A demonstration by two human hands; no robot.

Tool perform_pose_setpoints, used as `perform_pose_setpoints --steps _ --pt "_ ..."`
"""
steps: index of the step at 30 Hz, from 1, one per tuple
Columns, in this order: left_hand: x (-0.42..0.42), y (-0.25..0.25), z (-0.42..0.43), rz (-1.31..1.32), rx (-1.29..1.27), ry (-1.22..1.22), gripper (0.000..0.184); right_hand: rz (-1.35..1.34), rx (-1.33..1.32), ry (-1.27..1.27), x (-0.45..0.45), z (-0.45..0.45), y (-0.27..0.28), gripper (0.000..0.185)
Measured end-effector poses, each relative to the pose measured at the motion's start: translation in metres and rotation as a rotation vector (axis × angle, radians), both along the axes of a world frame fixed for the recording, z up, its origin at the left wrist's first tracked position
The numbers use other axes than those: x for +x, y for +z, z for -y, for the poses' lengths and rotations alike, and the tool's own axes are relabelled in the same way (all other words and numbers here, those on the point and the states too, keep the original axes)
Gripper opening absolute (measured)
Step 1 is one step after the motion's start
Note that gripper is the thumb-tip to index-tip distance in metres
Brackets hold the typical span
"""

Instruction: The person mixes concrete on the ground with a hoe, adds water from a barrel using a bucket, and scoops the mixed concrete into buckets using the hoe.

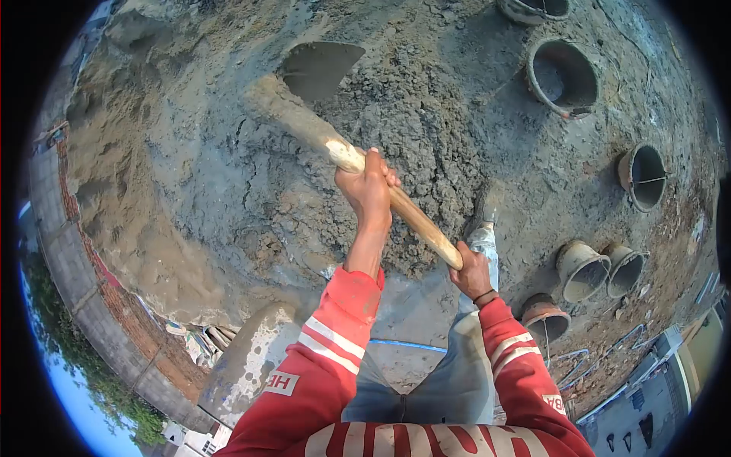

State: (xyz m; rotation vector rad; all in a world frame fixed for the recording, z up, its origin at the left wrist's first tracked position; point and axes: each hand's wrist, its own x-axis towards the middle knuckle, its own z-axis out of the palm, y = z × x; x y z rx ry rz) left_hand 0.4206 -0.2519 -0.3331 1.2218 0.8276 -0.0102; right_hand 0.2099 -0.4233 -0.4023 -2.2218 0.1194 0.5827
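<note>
A hoe with a wooden handle [419, 221] slants across the middle of the view, its broad grey blade [320, 70] at the upper left over the wet mortar. My left hand [368, 186] is wrapped round the shaft near its middle. Lower and to the right, my right hand [472, 273] grips the handle's end. Beneath the hoe lies a heap of lumpy grey mortar [426, 145]. Whether the blade touches the mortar I cannot tell.
Several buckets stand or lie on the right, among them a large one [563, 76] and a smaller one [646, 177]. A mortar-spattered drum [255, 358] is at the lower left, near a block wall [72, 266]. My legs [457, 365] are below.
</note>
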Motion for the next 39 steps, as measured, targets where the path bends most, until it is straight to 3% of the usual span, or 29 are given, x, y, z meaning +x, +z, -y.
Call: perform_pose_setpoints --steps 4,6,8,9,10,12,13,14,15,18,21,23,26,27,30,34,36,39 --pt "0.079 -0.080 -0.019 0.039 0.234 -0.271 0.012 -0.096 0.007 -0.165 0.038 -0.070 -0.017 0.035" --pt "0.053 -0.170 -0.027 -0.224 0.410 -0.493 0.015 -0.236 0.085 -0.320 -0.003 -0.111 -0.024 0.033" --pt "-0.022 -0.245 -0.025 -0.572 0.444 -0.608 0.027 -0.404 0.044 -0.467 -0.043 -0.142 0.013 0.030" --pt "-0.050 -0.233 -0.017 -0.636 0.441 -0.658 0.028 -0.479 0.091 -0.538 -0.063 -0.141 0.025 0.026" --pt "-0.074 -0.232 -0.013 -0.668 0.460 -0.666 0.016 -0.555 0.141 -0.615 -0.080 -0.139 0.037 0.022" --pt "-0.109 -0.207 -0.017 -0.696 0.418 -0.699 0.019 -0.698 0.204 -0.577 -0.100 -0.128 0.066 0.021" --pt "-0.115 -0.179 -0.018 -0.721 0.415 -0.633 0.019 -0.549 0.163 -0.534 -0.120 -0.133 0.069 0.021" --pt "-0.136 -0.182 -0.027 -0.701 0.490 -0.617 0.019 -0.413 0.120 -0.493 -0.145 -0.138 0.071 0.020" --pt "-0.143 -0.161 -0.036 -0.672 0.426 -0.599 0.018 -0.412 0.123 -0.495 -0.159 -0.141 0.076 0.020" --pt "-0.115 -0.087 -0.049 -0.552 0.293 -0.426 0.015 -0.439 0.106 -0.435 -0.167 -0.146 0.078 0.023" --pt "-0.036 -0.060 -0.058 -0.283 0.252 -0.284 0.011 -0.275 0.077 -0.325 -0.091 -0.144 0.044 0.025" --pt "0.030 -0.069 -0.066 -0.123 0.306 -0.305 0.011 -0.151 0.087 -0.275 -0.028 -0.146 0.008 0.029" --pt "0.092 -0.145 -0.083 -0.141 0.486 -0.423 0.016 -0.174 0.055 -0.221 0.025 -0.159 -0.012 0.031" --pt "0.082 -0.160 -0.084 -0.141 0.471 -0.410 0.016 -0.185 0.028 -0.257 0.023 -0.167 -0.019 0.031" --pt "0.007 -0.231 -0.095 -0.610 0.382 -0.498 0.025 -0.398 -0.054 -0.243 -0.010 -0.175 0.017 0.032" --pt "-0.129 -0.260 -0.079 -0.943 0.325 -0.639 0.020 -0.575 -0.016 -0.302 -0.074 -0.167 0.054 0.030" --pt "-0.162 -0.253 -0.066 -0.996 0.258 -0.638 0.019 -0.902 0.082 -0.432 -0.097 -0.153 0.060 0.031" --pt "-0.193 -0.269 -0.090 -0.916 0.019 -0.528 0.017 -1.001 0.171 -0.437 -0.052 -0.164 0.101 0.033"
